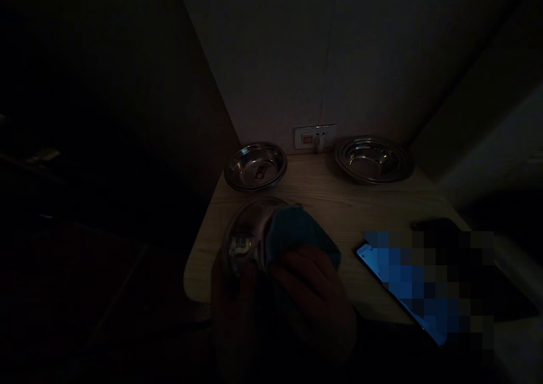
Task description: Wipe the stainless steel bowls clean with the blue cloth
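The scene is very dark. My right hand [316, 293] is closed on a blue cloth [297, 231] and presses it against a steel bowl [246, 237] held tilted over the near edge of a small wooden table [331, 203]. My left hand [224, 310] is a dim shape under the bowl's near left side and seems to grip its rim; its fingers barely show.
Two more steel bowls stand at the back of the table, one at the left [255, 166] and one at the right [373, 159]. A wall socket [316, 137] sits between them. A lit phone [407, 282] lies at the right. Dark surroundings on the left.
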{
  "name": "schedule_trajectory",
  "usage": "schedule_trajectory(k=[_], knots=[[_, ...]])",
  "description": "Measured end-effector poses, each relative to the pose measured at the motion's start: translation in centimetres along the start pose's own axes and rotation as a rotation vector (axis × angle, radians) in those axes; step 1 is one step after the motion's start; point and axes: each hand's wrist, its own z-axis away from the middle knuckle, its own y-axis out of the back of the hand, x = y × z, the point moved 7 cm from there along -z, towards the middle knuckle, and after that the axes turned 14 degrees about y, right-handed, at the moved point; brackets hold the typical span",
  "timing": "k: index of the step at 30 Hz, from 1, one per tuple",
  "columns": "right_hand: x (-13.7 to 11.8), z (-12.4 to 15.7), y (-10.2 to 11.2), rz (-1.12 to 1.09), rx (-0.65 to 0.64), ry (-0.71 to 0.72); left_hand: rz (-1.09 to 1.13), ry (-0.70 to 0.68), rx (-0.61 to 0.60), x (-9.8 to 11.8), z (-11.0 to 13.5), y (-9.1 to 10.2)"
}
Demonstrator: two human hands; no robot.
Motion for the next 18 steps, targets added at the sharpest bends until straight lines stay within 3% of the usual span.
schedule_trajectory(k=[7,12,18], knots=[[-0.02,-0.70,0.09,-0.005,0.005,-0.002,-0.013,-0.139,0.015,0.32,0.29,0.01],[-0.06,-0.82,0.38,0.004,-0.010,0.006,-0.086,-0.040,0.071,-0.14,0.39,0.35],[0.09,-0.68,0.49,0.004,-0.015,-0.018,-0.073,0.050,0.027,-0.66,0.31,0.17]])
